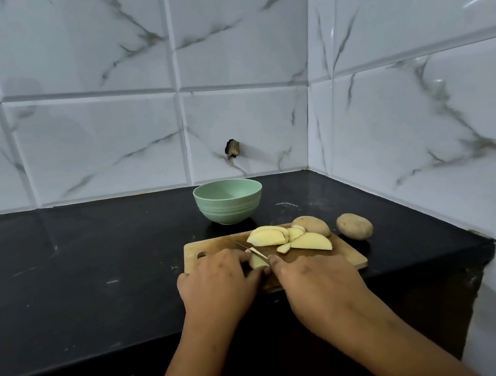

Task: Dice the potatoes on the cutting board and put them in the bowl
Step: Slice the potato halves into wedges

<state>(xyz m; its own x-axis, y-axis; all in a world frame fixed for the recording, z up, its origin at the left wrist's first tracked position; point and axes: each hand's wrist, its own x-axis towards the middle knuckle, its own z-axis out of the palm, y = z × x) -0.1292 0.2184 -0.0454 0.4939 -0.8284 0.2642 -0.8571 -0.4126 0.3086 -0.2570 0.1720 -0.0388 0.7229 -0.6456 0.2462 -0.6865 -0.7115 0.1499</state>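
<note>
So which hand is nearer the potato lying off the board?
Right. The right hand, gripping the knife, sits near-left of that potato; the left hand, holding a potato piece, is farther left.

Wooden board (216,244), flat: pale potato slices (267,238) piled at centre-right, whole potato (312,225) at far edge. Second potato (354,226) just off its right. Green bowl (231,213) upright behind.

Worn wooden cutting board (352,257), matt green bowl (229,203), glossy marbled wall tiles (88,140), polished black stone counter (75,271)

Left grip (218,276) pinching potato piece (256,263); right grip (315,280) clasping knife (251,250); forearms converging inward.
</note>
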